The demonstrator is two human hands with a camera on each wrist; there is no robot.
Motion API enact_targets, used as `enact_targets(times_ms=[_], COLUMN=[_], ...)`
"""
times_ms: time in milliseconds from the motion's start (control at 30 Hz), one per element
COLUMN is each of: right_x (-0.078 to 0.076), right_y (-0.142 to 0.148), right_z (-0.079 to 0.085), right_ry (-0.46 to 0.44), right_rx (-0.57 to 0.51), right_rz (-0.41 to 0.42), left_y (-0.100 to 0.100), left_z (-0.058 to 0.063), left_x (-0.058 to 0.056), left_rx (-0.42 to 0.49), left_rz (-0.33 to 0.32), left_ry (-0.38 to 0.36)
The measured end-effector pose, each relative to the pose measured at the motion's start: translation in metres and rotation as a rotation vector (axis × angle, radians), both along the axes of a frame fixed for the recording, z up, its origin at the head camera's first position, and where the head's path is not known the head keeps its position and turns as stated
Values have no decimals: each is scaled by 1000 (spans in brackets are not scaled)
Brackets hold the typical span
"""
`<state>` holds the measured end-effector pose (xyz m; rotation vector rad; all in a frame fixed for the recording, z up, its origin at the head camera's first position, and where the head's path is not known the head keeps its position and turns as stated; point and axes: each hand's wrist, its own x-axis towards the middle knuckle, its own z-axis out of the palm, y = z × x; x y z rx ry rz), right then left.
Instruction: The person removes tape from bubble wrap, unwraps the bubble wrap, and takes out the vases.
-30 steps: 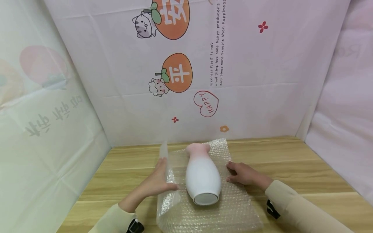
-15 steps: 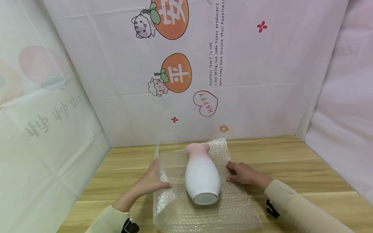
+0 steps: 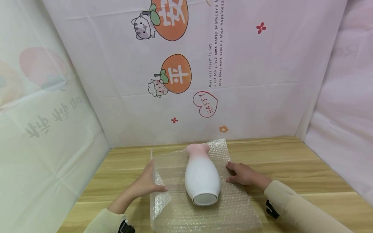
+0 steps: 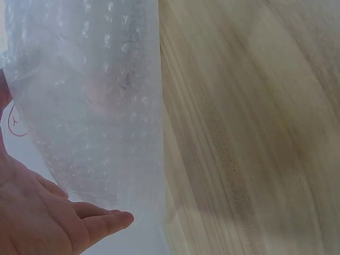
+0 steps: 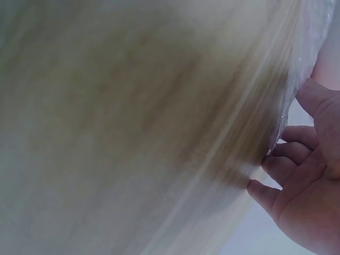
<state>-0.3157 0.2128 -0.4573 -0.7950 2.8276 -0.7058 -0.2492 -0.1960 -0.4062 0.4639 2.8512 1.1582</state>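
Note:
A white vase with a pinkish neck lies on its side, base facing me, on a sheet of bubble wrap. The sheet's left side stands raised. Against it my left hand rests with straight fingers, the thumb stretched toward the vase. In the left wrist view, bubble wrap leans over the left hand and hides part of it. At the sheet's right edge is my right hand, its slightly bent fingertips and thumb touching the wrap, as the right wrist view also shows.
A wooden tabletop lies under everything. White printed cloth hangs behind it, with more cloth at the left and right. A black strap shows at the right sleeve.
My left hand has moved left, and the raised side of the bubble wrap has gone left with it, away from the vase. The right hand and the vase stay in place.

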Motion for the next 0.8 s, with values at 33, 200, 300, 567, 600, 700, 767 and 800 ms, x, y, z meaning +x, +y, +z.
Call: enact_targets(times_ms=[33, 200, 300, 567, 600, 700, 767, 800], right_x=[0, 2, 2, 3, 3, 3, 3, 3], right_y=[0, -1, -1, -2, -2, -2, -1, -1], right_z=[0, 1, 2, 2, 2, 2, 2, 2], right_ry=[-4, -3, 1, -25, -26, -21, -17, -16], right_rx=[-1, 3, 3, 1, 1, 3, 2, 1], right_rz=[-4, -4, -3, -8, -9, -11, -12, -13], left_y=[-1, -10, -15, -29, -31, -36, -39, -41], left_z=[-1, -6, -8, -10, -10, -9, -9, -9], left_x=[0, 2, 3, 5, 5, 4, 3, 3], left_rx=[-4, -17, -22, -1, 3, 16, 20, 24], left_rz=[3, 18, 21, 39, 44, 62, 71, 73], left_ry=[-2, -23, -25, -51, -63, -102, -131, -147])
